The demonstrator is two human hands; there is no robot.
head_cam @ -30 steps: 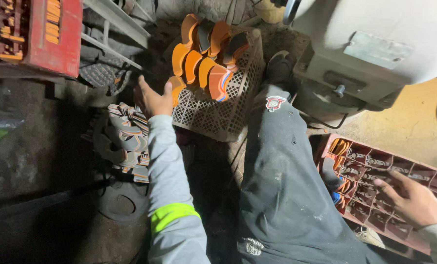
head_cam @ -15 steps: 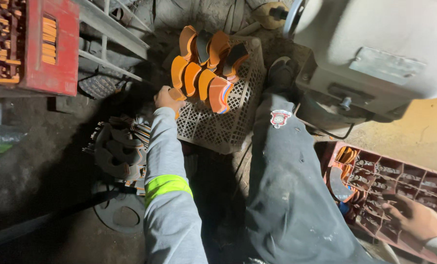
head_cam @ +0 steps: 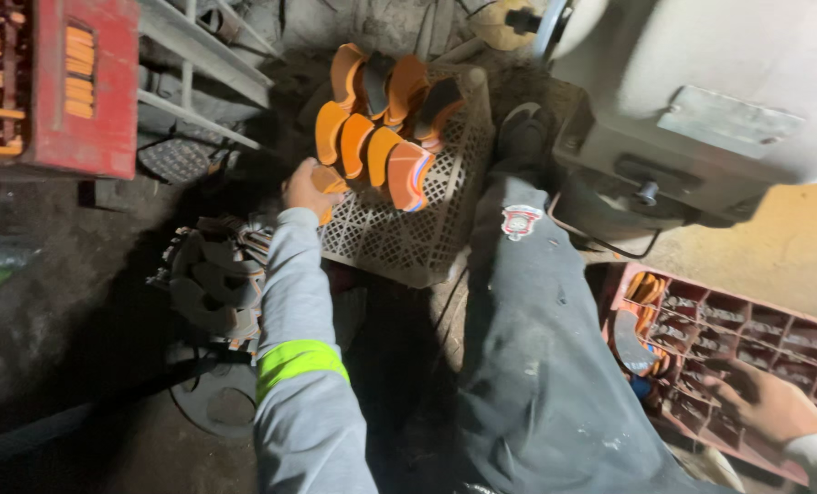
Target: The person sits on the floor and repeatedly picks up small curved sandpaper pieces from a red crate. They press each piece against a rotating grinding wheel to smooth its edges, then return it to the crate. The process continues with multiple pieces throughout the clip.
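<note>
1. Since the earlier frame, the left hand (head_cam: 308,187) has closed around a curved orange piece (head_cam: 328,180), arm stretched far to the perforated crate (head_cam: 408,233) on the dirt floor (head_cam: 52,311).
2. Near right, the right hand (head_cam: 760,402) rests loosely open on the red compartment tray (head_cam: 747,320).

A grimy workshop, down at floor level: the dirt floor (head_cam: 52,311) is dark, oily and littered. A perforated plastic crate (head_cam: 408,229) lies tipped over with curved orange parts (head_cam: 372,119) stacked on it. A heavy grey machine housing (head_cam: 701,101) with a bolted plate looms on the right, a red compartmented tray (head_cam: 747,338) holds small metal pieces, a red metal rack (head_cam: 88,91) stands at left, and a worn metal rotor (head_cam: 212,284) sits on the ground.
</note>
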